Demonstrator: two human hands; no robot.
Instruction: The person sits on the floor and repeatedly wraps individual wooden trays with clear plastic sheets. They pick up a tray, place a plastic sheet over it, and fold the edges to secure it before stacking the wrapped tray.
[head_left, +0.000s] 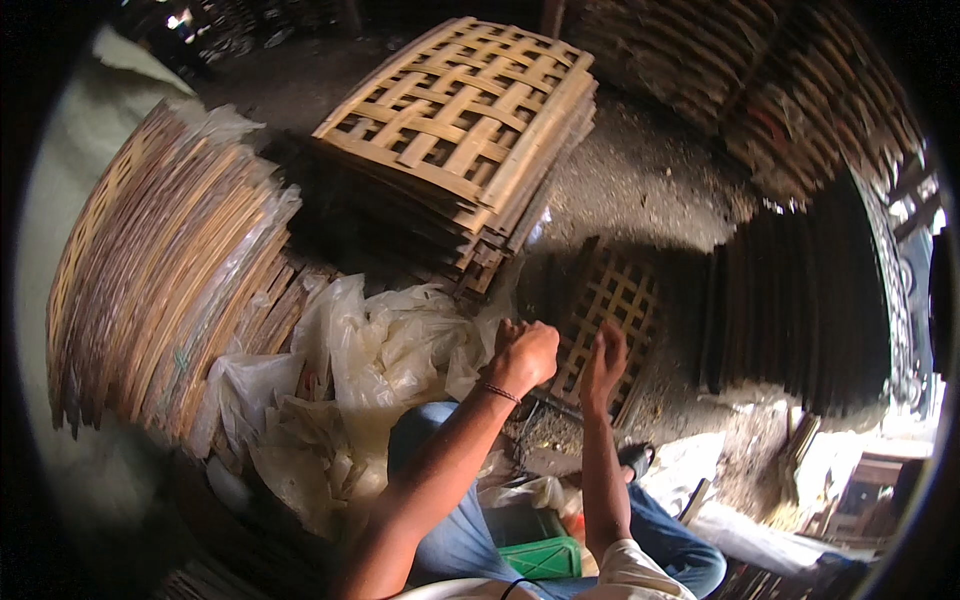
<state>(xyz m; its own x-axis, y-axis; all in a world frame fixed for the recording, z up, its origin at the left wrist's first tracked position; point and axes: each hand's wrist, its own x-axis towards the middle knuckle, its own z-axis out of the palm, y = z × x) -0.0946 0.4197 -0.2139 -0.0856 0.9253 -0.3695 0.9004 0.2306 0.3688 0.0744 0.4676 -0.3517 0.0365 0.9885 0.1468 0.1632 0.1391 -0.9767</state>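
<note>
My left hand, with a braided cord at the wrist, is curled into a fist, its back towards me. Whatever may lie inside the fist is hidden. To its right, my right hand is raised with bent fingers; blur hides whether it pinches anything. Both hands are apart from each other. Below and beyond them a small woven bamboo panel lies low in shadow, its open lattice partly covered by my right hand. Farther off rises a stack of woven bamboo panels, the top one sunlit.
On the left, many panels stand packed in a bundle. Crumpled clear plastic sheeting lies beside my left forearm. A dark stack stands at right. Between my legs is a green plastic crate. The ground is bare and littered.
</note>
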